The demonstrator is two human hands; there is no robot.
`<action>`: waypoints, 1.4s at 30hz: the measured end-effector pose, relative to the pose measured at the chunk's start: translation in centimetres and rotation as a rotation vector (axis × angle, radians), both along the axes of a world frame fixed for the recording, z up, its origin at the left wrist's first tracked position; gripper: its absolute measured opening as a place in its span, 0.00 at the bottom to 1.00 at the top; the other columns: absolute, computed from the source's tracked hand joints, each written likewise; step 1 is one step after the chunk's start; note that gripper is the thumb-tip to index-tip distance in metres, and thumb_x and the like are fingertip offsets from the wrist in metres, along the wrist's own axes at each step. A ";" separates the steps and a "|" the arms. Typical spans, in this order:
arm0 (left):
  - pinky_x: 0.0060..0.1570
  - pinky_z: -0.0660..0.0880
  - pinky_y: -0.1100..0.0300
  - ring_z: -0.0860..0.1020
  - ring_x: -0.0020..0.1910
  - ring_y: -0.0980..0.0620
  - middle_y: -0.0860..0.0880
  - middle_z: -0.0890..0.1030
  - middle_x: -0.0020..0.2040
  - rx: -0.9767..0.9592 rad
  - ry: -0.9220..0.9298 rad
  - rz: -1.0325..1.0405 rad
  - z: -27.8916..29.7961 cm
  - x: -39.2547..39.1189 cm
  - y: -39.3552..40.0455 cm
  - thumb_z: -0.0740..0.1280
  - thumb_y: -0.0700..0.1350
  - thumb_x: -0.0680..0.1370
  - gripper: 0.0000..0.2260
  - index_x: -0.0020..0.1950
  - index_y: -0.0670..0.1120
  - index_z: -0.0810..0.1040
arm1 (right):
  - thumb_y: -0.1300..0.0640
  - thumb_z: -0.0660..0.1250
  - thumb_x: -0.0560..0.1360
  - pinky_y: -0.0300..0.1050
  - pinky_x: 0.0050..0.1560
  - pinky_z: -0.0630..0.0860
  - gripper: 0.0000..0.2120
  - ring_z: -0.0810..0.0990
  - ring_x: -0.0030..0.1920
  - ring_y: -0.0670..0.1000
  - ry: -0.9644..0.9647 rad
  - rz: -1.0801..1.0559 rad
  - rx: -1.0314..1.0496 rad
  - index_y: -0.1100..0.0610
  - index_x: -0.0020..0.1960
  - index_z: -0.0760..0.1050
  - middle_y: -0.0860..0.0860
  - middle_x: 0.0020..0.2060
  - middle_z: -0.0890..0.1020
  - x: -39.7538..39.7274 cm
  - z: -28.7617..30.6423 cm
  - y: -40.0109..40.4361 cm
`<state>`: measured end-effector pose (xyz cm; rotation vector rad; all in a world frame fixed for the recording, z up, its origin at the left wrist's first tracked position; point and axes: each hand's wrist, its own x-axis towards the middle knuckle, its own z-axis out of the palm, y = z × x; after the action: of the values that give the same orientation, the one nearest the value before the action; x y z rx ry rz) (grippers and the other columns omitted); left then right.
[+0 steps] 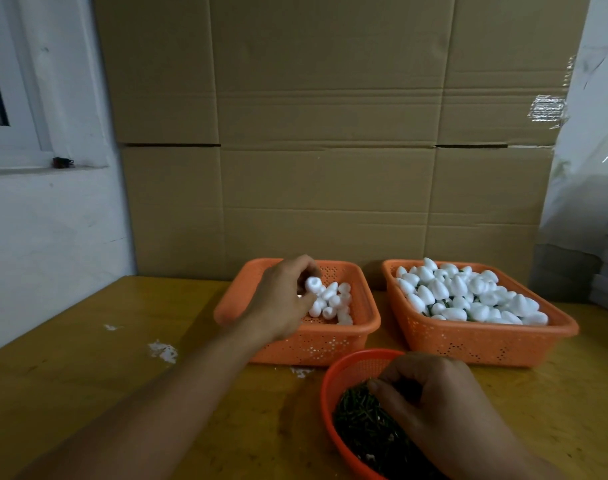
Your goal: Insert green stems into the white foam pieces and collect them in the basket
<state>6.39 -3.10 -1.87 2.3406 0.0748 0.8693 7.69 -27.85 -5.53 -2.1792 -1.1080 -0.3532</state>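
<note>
My left hand (284, 299) reaches into the left orange basket (364, 327) and pinches one white foam piece (313, 285) just above a small heap of loose foam pieces (333, 303). My right hand (430, 400) is down in the round orange bowl (330, 386), fingers curled into the pile of green stems (358, 417); whether it holds a stem is hidden. The right orange basket (482, 344) is heaped with foam pieces (468, 296), with some green stems showing between them.
All three containers stand on a yellow wooden table (105, 393). White foam crumbs (164, 351) lie on it left of the baskets. A large cardboard sheet (330, 150) stands upright behind them. A white wall and window frame (25, 140) are at the left.
</note>
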 end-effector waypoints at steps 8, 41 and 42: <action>0.57 0.78 0.58 0.80 0.57 0.60 0.57 0.81 0.52 -0.065 -0.109 -0.249 -1.0 -4.0 -3.9 0.70 0.32 0.75 0.12 0.51 0.48 0.78 | 0.48 0.75 0.70 0.40 0.33 0.75 0.05 0.80 0.35 0.40 0.009 -0.018 -0.016 0.46 0.37 0.81 0.38 0.34 0.82 -0.1 0.1 0.1; 0.61 0.74 0.54 0.77 0.61 0.53 0.56 0.79 0.57 -0.229 0.065 -0.429 -4.3 -6.7 -7.2 0.68 0.52 0.80 0.11 0.62 0.55 0.79 | 0.38 0.69 0.70 0.43 0.51 0.80 0.16 0.81 0.47 0.42 0.127 -0.097 -0.629 0.44 0.54 0.80 0.43 0.46 0.83 -0.5 0.0 0.3; 0.61 0.75 0.55 0.77 0.60 0.54 0.56 0.79 0.56 -0.259 0.059 -0.430 -4.3 -6.6 -7.2 0.68 0.52 0.79 0.12 0.62 0.54 0.80 | 0.39 0.69 0.71 0.43 0.50 0.80 0.15 0.81 0.47 0.42 0.128 -0.099 -0.631 0.45 0.54 0.81 0.43 0.46 0.83 -0.4 0.0 0.2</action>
<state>-0.24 -10.26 -6.15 2.0303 -0.2669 0.5411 7.27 -27.62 -5.52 -2.7628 -1.1467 0.1187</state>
